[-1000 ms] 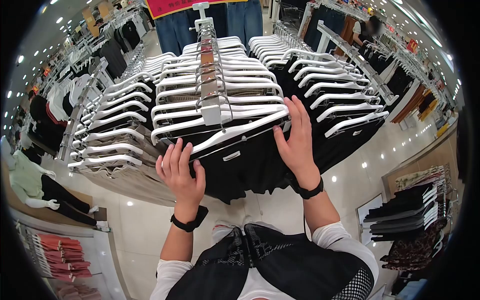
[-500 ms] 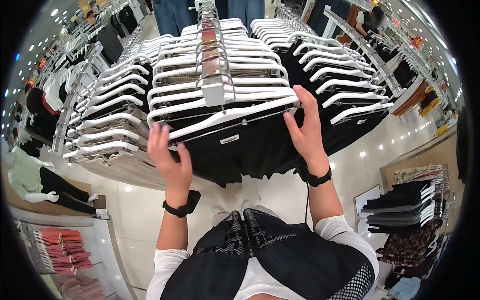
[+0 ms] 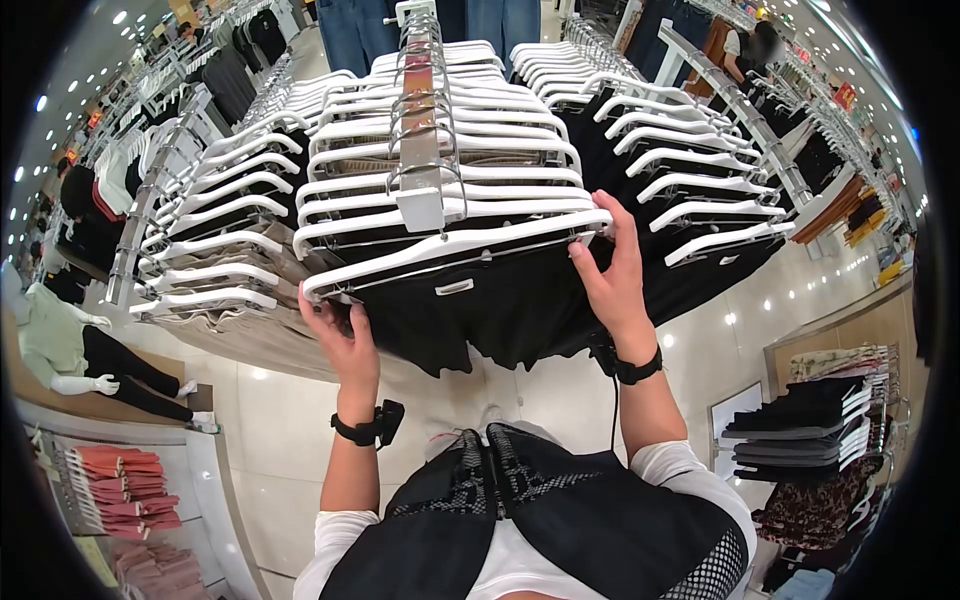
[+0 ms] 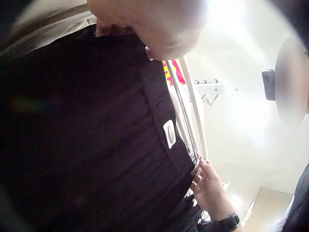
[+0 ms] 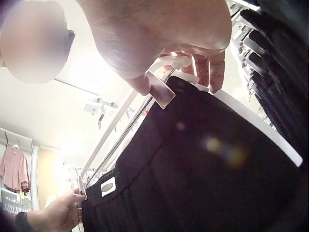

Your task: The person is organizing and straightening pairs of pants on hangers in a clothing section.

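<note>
Two hands hold one white hanger (image 3: 450,245), the frontmost of the row on the middle rail (image 3: 421,120). It lies crosswise in front of the person, its long axis running from left to right. In the head view its right end stands higher than its left. Whether its hook sits on the rail cannot be told.

The left hand (image 3: 345,345) comes up from below at the hanger's left end, and its fingers (image 3: 322,312) curl round that end. The right wrist view shows them pinching the tip there. The right hand (image 3: 612,275) grips the right end, with its fingers laid close together over the top edge. Its thumb presses a metal clip (image 5: 161,90) from the front.

A black garment (image 3: 480,320) hangs straight down from the hanger's clips, spread flat along the whole length. A small white tag (image 3: 454,288) sits near its top edge, about midway between the hands.

Many more white hangers (image 3: 440,110) with dark clothes fill the rail behind. Further rows stand on both sides. A mannequin (image 3: 55,350) stands at the far left, by the pale floor (image 3: 290,430).
</note>
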Demonstrator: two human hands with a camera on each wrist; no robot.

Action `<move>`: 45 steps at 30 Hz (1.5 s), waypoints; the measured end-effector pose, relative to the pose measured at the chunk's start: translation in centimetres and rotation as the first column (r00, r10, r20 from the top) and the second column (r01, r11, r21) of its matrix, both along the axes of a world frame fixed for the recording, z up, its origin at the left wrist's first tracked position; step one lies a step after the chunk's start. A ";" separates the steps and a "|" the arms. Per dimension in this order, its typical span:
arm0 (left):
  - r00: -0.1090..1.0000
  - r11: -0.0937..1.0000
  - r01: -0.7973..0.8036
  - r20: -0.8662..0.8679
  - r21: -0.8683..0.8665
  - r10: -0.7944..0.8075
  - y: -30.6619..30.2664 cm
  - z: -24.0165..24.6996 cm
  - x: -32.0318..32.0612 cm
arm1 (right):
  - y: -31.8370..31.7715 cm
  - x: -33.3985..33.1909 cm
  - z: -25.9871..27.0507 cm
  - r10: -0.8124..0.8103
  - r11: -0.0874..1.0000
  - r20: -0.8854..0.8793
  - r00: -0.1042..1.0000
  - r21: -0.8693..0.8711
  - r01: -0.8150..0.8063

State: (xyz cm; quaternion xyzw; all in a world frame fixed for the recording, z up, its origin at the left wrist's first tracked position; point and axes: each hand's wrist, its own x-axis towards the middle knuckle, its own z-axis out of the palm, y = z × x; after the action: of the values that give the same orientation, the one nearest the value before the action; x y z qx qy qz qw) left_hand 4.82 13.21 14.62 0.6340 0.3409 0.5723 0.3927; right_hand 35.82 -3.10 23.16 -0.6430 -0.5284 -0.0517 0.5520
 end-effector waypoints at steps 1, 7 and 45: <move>1.000 1.000 -0.012 -0.023 0.029 0.012 0.2 -0.4 0.0 | 0.0 0.0 -0.1 -0.003 1.000 -0.002 1.000 0.002 0.003; 1.000 1.000 -0.010 -0.023 0.009 0.011 0.1 -0.9 -0.2 | 0.1 -0.5 0.2 -0.017 1.000 -0.022 1.000 0.002 0.017; 0.976 0.960 0.084 -0.174 -0.267 -0.134 -1.9 -2.8 -2.4 | -2.7 -1.8 -8.8 -0.084 0.995 -0.371 0.925 -0.086 0.056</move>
State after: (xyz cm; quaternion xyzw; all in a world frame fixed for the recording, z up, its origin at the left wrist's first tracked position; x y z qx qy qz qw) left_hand 2.43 11.32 11.80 0.6473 0.4127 0.4373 0.4684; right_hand 34.07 -5.76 14.39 -0.6793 -0.3920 0.0716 0.6163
